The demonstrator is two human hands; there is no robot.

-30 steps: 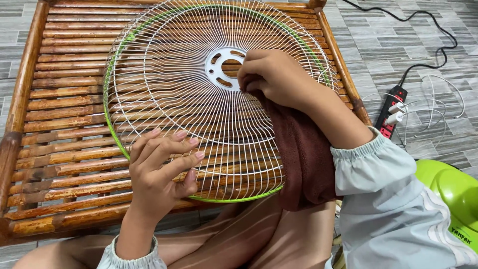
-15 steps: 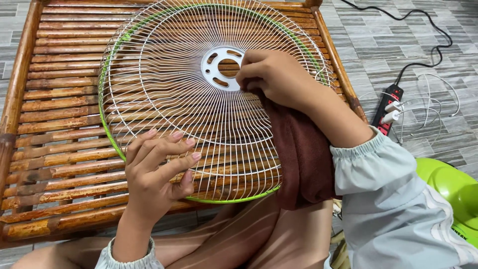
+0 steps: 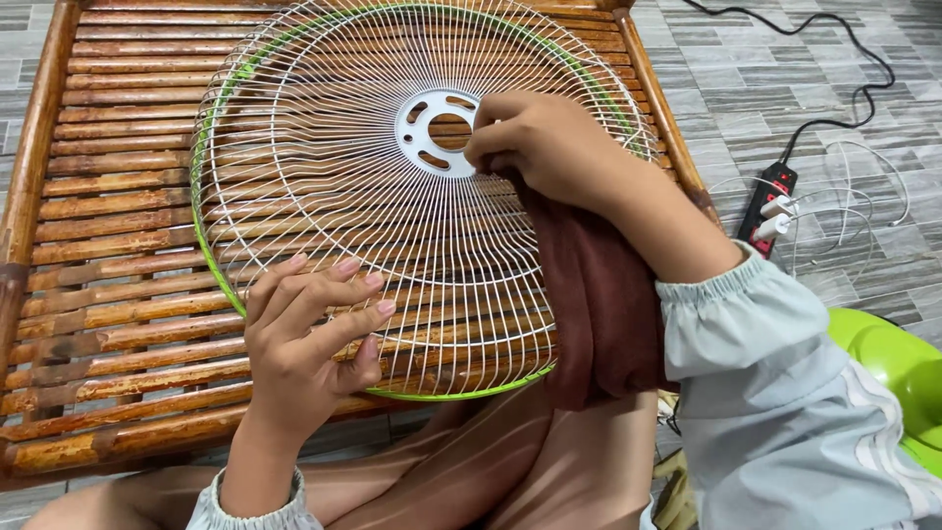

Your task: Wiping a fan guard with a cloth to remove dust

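- The right hand (image 3: 545, 147) pinched a brown cloth (image 3: 599, 294) against the fan guard (image 3: 324, 196), beside its white hub (image 3: 432, 132).
- The left hand (image 3: 304, 344), fingers curled, gripped the guard's wires near its green rim, toward the bamboo tabletop's (image 3: 118, 196) near edge.

A slatted bamboo desk (image 3: 108, 196) carries a round white wire fan guard (image 3: 324, 177) with a green rim, lying flat across its slats. The desk stands on a grey tiled floor (image 3: 726, 88), where a black power strip (image 3: 770, 201) with white plugs and a black cable (image 3: 834, 59) lie to its right.
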